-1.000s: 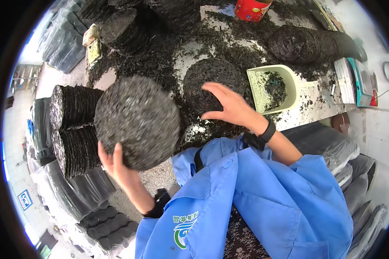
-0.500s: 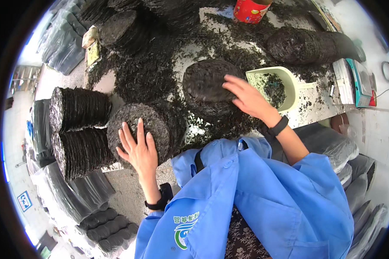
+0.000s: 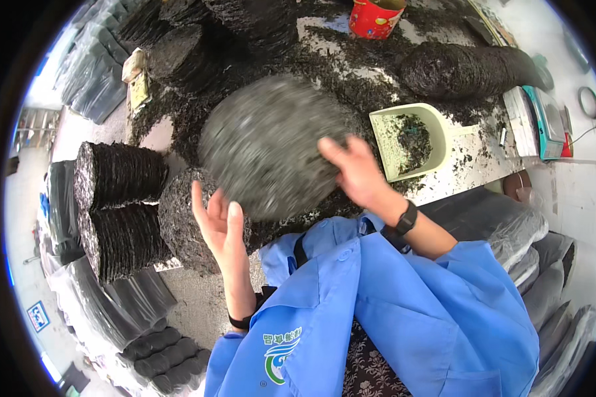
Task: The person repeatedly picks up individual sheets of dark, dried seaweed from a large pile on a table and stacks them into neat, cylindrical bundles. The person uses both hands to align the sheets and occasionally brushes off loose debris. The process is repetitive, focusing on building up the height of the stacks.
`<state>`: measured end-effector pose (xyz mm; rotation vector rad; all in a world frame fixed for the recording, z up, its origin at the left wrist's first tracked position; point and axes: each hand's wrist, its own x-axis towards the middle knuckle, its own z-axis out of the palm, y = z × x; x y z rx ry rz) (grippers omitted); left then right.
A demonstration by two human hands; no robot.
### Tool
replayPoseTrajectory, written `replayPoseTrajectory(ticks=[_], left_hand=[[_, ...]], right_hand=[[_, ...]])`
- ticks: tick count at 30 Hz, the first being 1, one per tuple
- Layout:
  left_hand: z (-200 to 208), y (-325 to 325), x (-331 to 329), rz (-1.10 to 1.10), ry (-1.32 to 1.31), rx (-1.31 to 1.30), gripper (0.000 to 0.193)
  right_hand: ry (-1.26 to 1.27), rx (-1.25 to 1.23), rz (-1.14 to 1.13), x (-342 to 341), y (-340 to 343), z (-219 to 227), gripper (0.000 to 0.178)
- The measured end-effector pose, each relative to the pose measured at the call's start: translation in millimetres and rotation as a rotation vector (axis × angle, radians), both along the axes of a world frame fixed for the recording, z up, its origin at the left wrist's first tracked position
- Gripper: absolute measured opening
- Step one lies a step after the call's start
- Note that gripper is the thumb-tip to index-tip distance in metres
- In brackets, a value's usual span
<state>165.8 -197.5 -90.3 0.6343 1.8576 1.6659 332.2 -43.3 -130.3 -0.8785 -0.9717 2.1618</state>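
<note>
A round sheet of dried seaweed, dark and blurred by motion, is raised above the table and tilted. My right hand grips its right edge, thumb on top and the other fingers out of sight beneath. Close to the sheet's lower left edge is my left hand, fingers apart and palm partly turned up; whether the thumb touches the sheet I cannot tell. Behind that hand lies a stack of round seaweed sheets. The raised sheet hides most of what lies below it.
Two rows of seaweed discs lie at the left. A pale dustpan with seaweed bits sits right of my right hand. Farther off are a red bucket, a long seaweed roll and a teal scale. Loose flakes litter the table.
My right hand has taken hold of a seaweed sheet and brought it up and leftward. My left hand has come off the stack it lay flat on and turned its palm.
</note>
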Motion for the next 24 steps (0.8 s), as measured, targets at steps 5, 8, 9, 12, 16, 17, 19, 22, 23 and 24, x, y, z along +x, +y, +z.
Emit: replayPoseTrajectory(ticks=[5,8,9,12,16,17,19,22,23,24], left_hand=[[16.5,-27.2,-39.5,0.339,-0.037,0.127,0.056],[21.2,-71.1,-79.7,0.379,0.066,0.038,0.056],[11.4,-88.5,-94.1,0.368,0.116,-0.003,0.056],[7.0,-84.8,-96.7,0.329,0.95,-0.604,0.053],[-4.2,-50.3,-67.9,-0.034,1.167,-0.646,0.042],[-13.5,-44.1,-62.2,-0.132,1.236,-0.721,0.041],[-40.3,-37.6,-56.5,-0.195,1.319,-0.914,0.045],[-37.8,-40.7,-57.2,-0.174,1.297,-0.889,0.044],[-31.0,-39.5,-57.3,-0.186,1.262,-0.87,0.044],[-25.4,-38.8,-55.4,-0.197,1.213,-0.851,0.043]], right_hand=[[-0.049,0.455,0.515,0.2,17.4,-32.4,0.084],[-0.981,1.567,0.504,25.4,27.5,-57.1,0.107],[-1.032,1.618,0.588,27.7,26.9,-62.7,0.103],[-0.992,1.633,0.532,31.7,28.6,-79.3,0.087],[-0.92,1.709,0.564,30.9,36.3,-77.4,0.059],[-0.908,1.725,0.577,30.2,37.9,-75.9,0.052],[-0.804,1.666,0.429,32.9,36.7,-69.5,0.032],[-0.723,1.445,0.011,42.8,34.9,-48.5,0.027],[-0.731,1.403,-0.207,51.0,41.0,-38.7,0.028],[-0.746,1.163,-0.411,56.5,43.5,-29.8,0.025]])
